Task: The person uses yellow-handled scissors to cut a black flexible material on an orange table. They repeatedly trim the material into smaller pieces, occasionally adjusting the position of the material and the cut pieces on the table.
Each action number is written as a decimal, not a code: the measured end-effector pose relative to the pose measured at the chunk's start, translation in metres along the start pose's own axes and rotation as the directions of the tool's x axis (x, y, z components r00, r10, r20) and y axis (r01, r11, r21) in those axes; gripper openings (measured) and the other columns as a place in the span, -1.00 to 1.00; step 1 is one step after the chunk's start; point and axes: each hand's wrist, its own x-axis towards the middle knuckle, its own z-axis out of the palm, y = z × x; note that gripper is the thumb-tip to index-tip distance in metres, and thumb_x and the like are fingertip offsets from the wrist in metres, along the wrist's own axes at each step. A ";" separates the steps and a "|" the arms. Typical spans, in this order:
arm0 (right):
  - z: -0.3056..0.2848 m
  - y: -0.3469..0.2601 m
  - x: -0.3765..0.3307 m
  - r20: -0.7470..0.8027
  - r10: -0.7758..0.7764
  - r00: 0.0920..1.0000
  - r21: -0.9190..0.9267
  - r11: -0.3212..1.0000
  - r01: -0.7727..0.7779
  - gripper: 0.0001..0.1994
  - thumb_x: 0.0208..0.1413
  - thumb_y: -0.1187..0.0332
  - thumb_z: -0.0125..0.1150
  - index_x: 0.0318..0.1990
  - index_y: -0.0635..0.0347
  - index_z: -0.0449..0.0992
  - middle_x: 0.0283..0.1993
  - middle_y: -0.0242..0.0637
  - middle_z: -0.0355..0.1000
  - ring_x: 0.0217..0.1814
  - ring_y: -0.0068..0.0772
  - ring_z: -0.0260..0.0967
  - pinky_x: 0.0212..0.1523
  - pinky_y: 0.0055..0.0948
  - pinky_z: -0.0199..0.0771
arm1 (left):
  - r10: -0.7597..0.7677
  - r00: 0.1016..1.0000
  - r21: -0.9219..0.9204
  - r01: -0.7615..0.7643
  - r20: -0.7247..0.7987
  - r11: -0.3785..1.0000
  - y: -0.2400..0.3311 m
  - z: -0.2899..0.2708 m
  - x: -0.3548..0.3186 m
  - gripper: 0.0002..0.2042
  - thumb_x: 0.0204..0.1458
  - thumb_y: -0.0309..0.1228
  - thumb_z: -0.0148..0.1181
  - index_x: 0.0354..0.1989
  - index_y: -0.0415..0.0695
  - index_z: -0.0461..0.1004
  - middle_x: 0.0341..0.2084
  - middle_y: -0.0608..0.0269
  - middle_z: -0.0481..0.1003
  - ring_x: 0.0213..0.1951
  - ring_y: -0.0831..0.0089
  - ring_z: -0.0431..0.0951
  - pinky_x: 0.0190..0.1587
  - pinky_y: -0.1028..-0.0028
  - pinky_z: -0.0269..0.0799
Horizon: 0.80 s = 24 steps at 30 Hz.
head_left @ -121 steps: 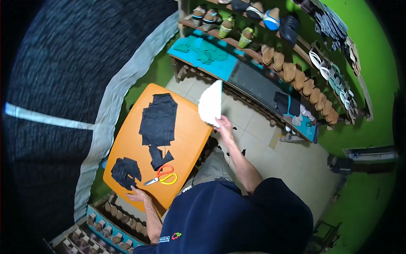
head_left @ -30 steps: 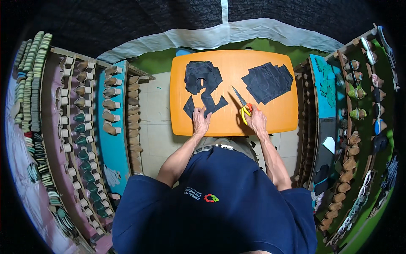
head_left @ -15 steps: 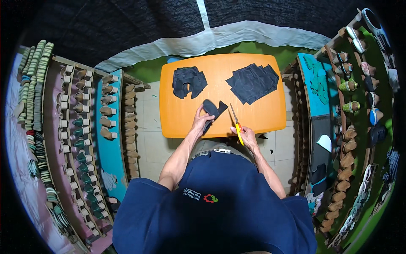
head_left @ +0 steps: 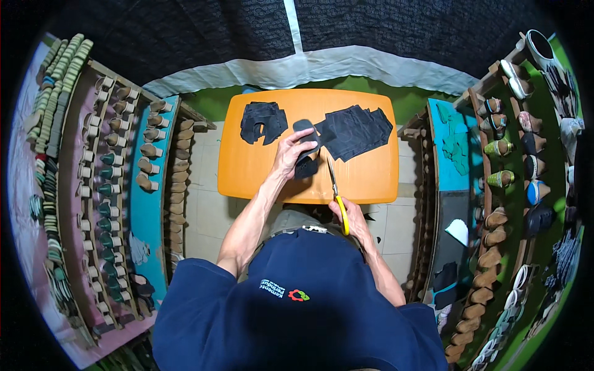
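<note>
My left hand [head_left: 289, 153] is closed on a dark, limp cut piece of sheet material [head_left: 305, 168], either fabric or thin leather. Part of the piece rises above my fingers and part hangs below them over the table. Held in my right hand [head_left: 354, 217] at the near table edge is a pair of scissors [head_left: 334, 179] with yellow handles. Its blades point away from me, just right of the piece; whether they touch it I cannot tell. Beyond my left hand lies a stack of black cut pieces [head_left: 272, 115]. A larger stack of black sheets [head_left: 359, 133] sits to the right.
The orange table [head_left: 247, 176] stands between racks. Shoe lasts [head_left: 179, 166] line the left rack, and shoes [head_left: 502, 147] hang on the right one. Green scraps [head_left: 455, 139] lie on a blue panel at the right. A dark curtain [head_left: 185, 43] closes off the far side.
The view has shifted a little. My left hand has raised and turned the dark piece, so it now overlaps the edge of the right stack. The scissors still sit in my right hand.
</note>
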 end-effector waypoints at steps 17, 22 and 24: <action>0.001 -0.009 -0.005 -0.209 -0.109 0.972 0.145 0.979 0.142 -0.43 0.05 -0.18 0.37 -0.41 0.27 0.47 -0.63 -0.42 0.30 -0.61 -0.63 0.19 -0.58 -0.49 0.19 | -0.019 0.985 0.012 0.017 0.170 1.000 0.007 0.050 -0.025 -0.44 -0.02 -0.65 0.36 0.23 -0.25 0.40 -0.20 0.16 0.63 -0.28 0.60 0.62 -0.21 0.64 0.56; 0.000 -0.015 -0.011 -0.215 -0.077 0.974 0.178 0.977 0.117 -0.45 0.03 -0.18 0.39 -0.42 0.23 0.47 -0.65 -0.46 0.25 -0.59 -0.63 0.13 -0.56 -0.47 0.15 | -0.032 0.984 0.017 0.030 0.176 0.999 0.005 0.053 -0.029 -0.45 -0.04 -0.63 0.39 0.21 -0.20 0.43 -0.21 0.19 0.62 -0.26 0.56 0.63 -0.18 0.58 0.59; -0.002 -0.018 -0.016 -0.197 -0.054 0.979 0.178 0.980 0.090 -0.46 0.03 -0.17 0.39 -0.42 0.22 0.47 -0.66 -0.48 0.24 -0.59 -0.64 0.11 -0.56 -0.47 0.13 | -0.039 0.983 0.038 0.033 0.178 0.999 0.006 0.052 -0.031 -0.44 -0.04 -0.62 0.39 0.21 -0.20 0.43 -0.20 0.19 0.62 -0.27 0.57 0.62 -0.20 0.59 0.58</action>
